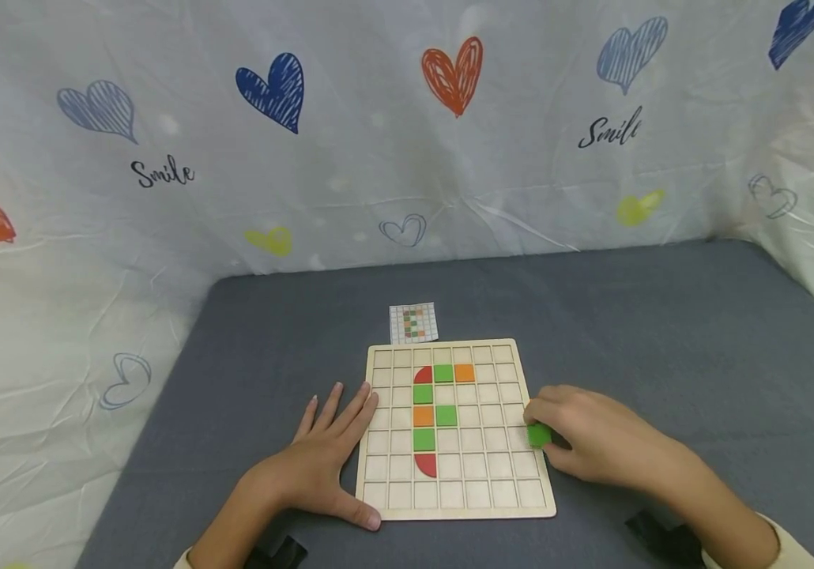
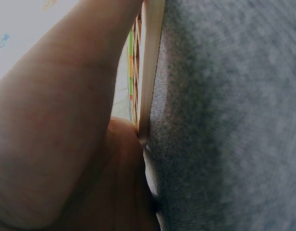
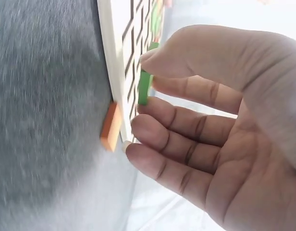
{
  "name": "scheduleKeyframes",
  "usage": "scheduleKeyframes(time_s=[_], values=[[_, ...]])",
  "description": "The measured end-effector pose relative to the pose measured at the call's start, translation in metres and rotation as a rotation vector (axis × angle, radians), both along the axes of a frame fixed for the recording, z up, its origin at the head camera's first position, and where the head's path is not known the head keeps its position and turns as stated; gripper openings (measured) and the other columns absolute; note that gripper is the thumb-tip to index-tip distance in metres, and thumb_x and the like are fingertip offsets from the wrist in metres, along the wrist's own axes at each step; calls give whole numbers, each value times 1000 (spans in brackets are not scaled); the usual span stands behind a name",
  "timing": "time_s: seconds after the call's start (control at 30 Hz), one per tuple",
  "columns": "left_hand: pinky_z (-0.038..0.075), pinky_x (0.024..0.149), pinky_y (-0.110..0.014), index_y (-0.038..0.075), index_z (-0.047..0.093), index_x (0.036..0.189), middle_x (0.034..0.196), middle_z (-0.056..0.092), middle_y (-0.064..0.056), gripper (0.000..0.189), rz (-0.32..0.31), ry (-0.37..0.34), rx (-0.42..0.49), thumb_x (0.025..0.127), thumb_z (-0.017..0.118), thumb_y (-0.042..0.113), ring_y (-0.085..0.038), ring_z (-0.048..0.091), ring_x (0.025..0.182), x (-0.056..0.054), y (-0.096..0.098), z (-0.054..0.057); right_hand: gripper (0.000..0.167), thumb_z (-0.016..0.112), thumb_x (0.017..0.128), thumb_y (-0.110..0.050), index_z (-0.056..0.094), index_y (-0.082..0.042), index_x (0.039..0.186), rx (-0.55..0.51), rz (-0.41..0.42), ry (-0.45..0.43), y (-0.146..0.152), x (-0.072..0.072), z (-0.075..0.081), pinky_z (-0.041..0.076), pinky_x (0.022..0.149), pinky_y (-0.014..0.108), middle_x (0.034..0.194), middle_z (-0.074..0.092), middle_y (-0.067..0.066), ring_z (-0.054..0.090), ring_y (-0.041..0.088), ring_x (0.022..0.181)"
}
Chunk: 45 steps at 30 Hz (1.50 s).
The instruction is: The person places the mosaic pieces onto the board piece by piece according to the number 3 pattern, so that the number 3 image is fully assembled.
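Head view: wooden grid board point(image 1: 458, 506) lies flat on the grey fabric-covered desk point(image 1: 663, 332), pale plywood, laser-cut square cells. Seated in the cells I count a red half-round tile point(image 1: 424, 374), green squares and orange squares in two columns, and a second red half-round point(image 1: 426, 465) at the bottom. A small printed pattern card point(image 1: 413, 323) lies just beyond the board's far edge.

Left hand point(image 1: 322, 458): fingers straight and spread, flat on the desk, touching the board's left edge, thumb along the near corner. The left wrist view gives only the palm point(image 2: 66, 125) close up and the board's pale edge point(image 2: 150, 72) end-on against the fuzzy grey cloth; thin slivers of green and orange show past it.

Right hand point(image 1: 592, 442): pinching a green square tile point(image 1: 539, 435) at the board's right edge. The right wrist view shows what the head view hides: the green square tile point(image 3: 144, 88) is thin, held between the thumb and fingertip, just above the grid cells. An orange square tile point(image 3: 110, 127) lies on the desk against the board's outer edge, screened by the hand in the head view.

Surround: white plastic sheeting point(image 1: 165, 197) printed with scribbled hearts and "Smile" backs the desk on three sides.
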<state>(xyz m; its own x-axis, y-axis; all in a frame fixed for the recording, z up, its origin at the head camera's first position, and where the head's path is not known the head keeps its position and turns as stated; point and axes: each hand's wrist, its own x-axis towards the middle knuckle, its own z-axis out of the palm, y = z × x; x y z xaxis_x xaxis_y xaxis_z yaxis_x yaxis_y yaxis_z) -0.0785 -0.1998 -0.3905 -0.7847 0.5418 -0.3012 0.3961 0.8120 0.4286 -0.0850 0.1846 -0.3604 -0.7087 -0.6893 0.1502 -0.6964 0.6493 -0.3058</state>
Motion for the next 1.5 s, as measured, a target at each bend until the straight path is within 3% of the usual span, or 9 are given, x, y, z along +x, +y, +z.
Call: scheduleKeyframes(time_s=[0.33,0.93,1.27,1.5], values=[[-12,114,-62,22,2,163,168,-8,4,141,5,0,-4,59,70,87,-33,-17,150,0,0,0,26,71,69,2,62,-18,84,-2,112,-7,-30,2,0,39,59,22,76,40,-15,40,5,68],[-13,113,-62,24,1,163,167,-8,6,141,13,-21,-8,58,71,88,-32,-18,150,0,1,1,17,77,79,-7,65,-16,86,122,268,-11,-80,1,1,37,59,18,73,41,-12,40,6,68],[-12,113,-63,24,1,163,167,-9,5,141,6,-18,-9,59,70,88,-33,-17,150,0,1,1,17,79,83,-11,69,-17,95,130,278,-36,-91,1,0,41,61,19,77,46,-11,44,5,71],[-11,113,-64,22,2,163,168,-8,4,141,-1,-6,0,59,71,86,-33,-17,150,0,1,1,20,82,80,-8,69,-20,91,106,284,-60,-92,0,-2,40,61,17,76,45,-12,44,5,70]])
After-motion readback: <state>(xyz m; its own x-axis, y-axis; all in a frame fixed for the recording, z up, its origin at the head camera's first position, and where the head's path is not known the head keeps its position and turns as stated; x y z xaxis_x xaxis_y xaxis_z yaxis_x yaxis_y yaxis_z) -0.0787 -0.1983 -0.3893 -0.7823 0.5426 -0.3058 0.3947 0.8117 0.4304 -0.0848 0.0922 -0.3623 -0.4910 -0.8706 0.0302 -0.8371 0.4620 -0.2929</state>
